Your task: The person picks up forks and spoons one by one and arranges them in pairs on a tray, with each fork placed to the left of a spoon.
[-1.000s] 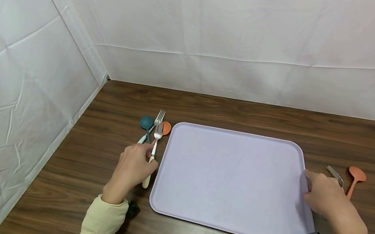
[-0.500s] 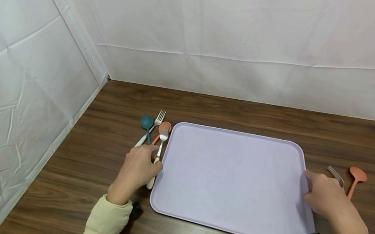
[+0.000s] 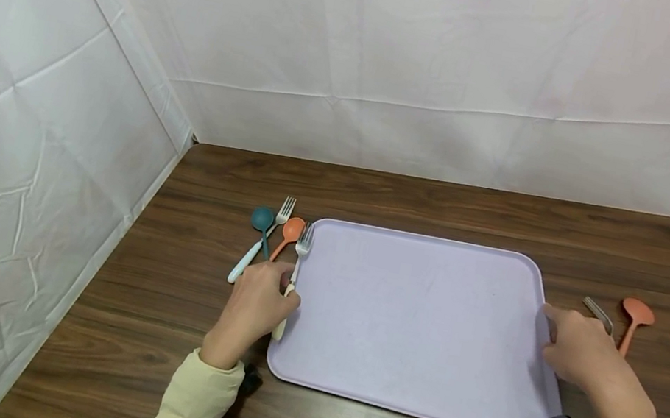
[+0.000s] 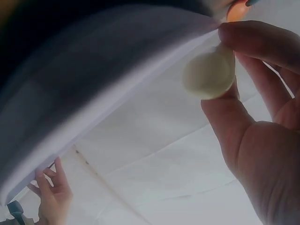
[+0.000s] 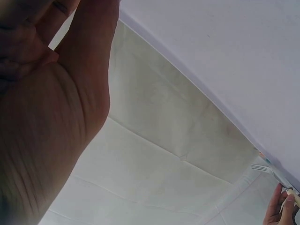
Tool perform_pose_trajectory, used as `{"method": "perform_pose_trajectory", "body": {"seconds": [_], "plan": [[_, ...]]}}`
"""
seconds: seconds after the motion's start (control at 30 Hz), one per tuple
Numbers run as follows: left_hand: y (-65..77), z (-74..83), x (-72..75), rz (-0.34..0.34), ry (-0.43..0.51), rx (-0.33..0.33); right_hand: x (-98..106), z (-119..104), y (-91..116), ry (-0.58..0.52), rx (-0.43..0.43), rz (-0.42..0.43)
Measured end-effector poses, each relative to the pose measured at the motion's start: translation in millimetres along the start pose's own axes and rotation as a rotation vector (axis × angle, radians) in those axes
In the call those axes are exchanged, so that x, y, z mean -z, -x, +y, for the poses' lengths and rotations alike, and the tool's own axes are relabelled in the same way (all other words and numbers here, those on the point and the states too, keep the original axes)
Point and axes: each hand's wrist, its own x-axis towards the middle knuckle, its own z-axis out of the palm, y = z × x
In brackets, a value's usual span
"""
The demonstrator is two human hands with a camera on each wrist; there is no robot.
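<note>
My left hand [image 3: 257, 300] pinches a metal fork [image 3: 301, 251] with a cream handle between thumb and fingers. The fork lies lengthwise over the left rim of a flat lilac tray [image 3: 416, 320], its tines pointing away from me. In the left wrist view, the rounded handle end [image 4: 208, 75] shows between thumb and index finger, close beside the tray's edge. On the opposite side, my right hand [image 3: 595, 356] holds the tray's right rim with thumb and fingers; its fingertips are cut off in the right wrist view.
Left of the tray lie a teal spoon [image 3: 262, 219], a fork with a pale blue handle [image 3: 245, 262] and an orange spoon [image 3: 292, 231]. Beyond my right hand are another fork [image 3: 598, 313], partly covered, and a second orange spoon [image 3: 638, 312]. White sheets [image 3: 433, 69] enclose the wooden table [image 3: 416, 205].
My left hand has carried the cream-handled fork right, from over the orange spoon to the tray's left rim. More of the pale blue handle shows. Right hand and tray stay put.
</note>
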Motion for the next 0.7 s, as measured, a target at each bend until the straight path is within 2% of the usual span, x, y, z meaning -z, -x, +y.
{"method": "perform_pose_trajectory", "body": {"seconds": [0.27, 0.5, 0.7], "plan": [[0.5, 4.2, -0.9, -0.019, 0.012, -0.001, 0.7, -2.2, 0.8, -0.053, -0.035, -0.059], [1.5, 5.4, -4.7, -0.027, 0.002, -0.012, 1.2, -1.4, 0.7, -0.034, -0.028, -0.048], [2.0, 6.3, -6.0, -0.067, 0.0, 0.001, 0.7, -0.8, 0.7, -0.026, -0.023, -0.03]]}}
